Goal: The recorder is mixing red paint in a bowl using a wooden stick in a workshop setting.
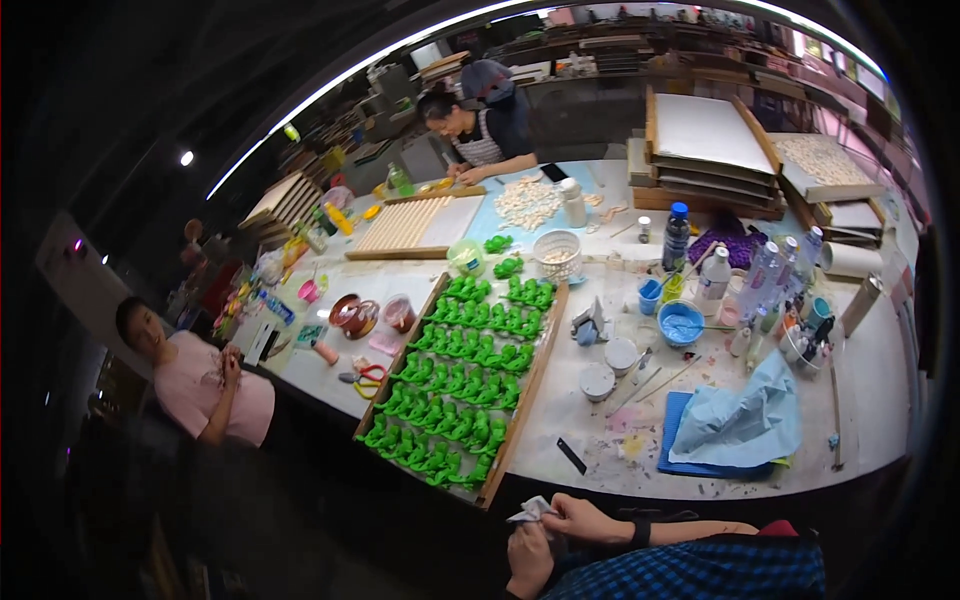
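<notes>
At the near edge of the table, my left hand [530, 558] and my right hand [588, 522] are close together, both closed on a crumpled white tissue or cloth [532, 509]. A dark band circles my right wrist. Just beyond them lies a wood-framed tray [527, 405] filled with rows of bright green moulded figures [455, 378]. Close by on the tabletop is a small black flat strip [571, 456]. To the right, a crumpled light-blue cloth [745, 420] rests on a darker blue folded cloth [676, 430].
A blue paint bowl [681, 323], bottles [762, 268] and brushes [670, 380] crowd the right side. Red-handled pliers [368, 379] lie left of the tray. One co-worker [480, 140] sits across the table; another person [205, 385] stands at the left. Stacked trays [705, 150] rise at the back.
</notes>
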Demonstrator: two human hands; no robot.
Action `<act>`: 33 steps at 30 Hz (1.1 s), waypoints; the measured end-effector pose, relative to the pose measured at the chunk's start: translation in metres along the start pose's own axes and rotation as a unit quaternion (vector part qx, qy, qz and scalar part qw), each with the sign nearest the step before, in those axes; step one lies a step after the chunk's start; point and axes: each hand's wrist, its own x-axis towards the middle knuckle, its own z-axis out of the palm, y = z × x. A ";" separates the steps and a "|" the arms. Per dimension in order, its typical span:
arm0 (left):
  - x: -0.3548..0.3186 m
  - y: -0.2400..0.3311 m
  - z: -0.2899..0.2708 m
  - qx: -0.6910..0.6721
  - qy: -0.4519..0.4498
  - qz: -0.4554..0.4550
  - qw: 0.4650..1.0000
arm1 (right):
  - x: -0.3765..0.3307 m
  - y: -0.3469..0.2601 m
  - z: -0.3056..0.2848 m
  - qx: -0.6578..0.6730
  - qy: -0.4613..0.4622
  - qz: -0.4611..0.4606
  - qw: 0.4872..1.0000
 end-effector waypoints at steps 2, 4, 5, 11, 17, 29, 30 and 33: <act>0.003 0.012 -0.008 0.027 0.016 0.001 1.000 | 0.006 0.004 -0.003 -0.029 -0.013 -0.017 0.999; 0.005 0.020 -0.011 0.052 0.031 0.001 0.998 | 0.016 0.019 -0.002 -0.053 -0.012 -0.019 0.998; 0.007 0.022 -0.007 0.066 0.030 -0.002 0.997 | 0.024 0.045 -0.002 0.004 -0.033 -0.042 0.999; 0.016 0.019 -0.009 0.013 0.051 0.004 0.999 | 0.016 0.021 -0.015 0.200 -0.138 -0.006 0.970; 0.018 0.003 -0.013 -0.242 -0.038 -0.074 0.967 | 0.006 -0.005 -0.017 0.144 -0.165 -0.058 0.974; 0.013 0.020 0.003 -0.170 0.081 -0.103 0.977 | 0.006 0.008 -0.013 0.129 0.000 -0.037 0.991; 0.013 0.021 -0.003 -0.143 0.040 -0.116 0.982 | 0.000 0.017 -0.012 0.078 0.029 -0.024 0.996; 0.032 0.013 -0.038 -0.205 0.096 -0.076 0.971 | 0.014 -0.009 -0.014 0.116 0.044 -0.045 0.991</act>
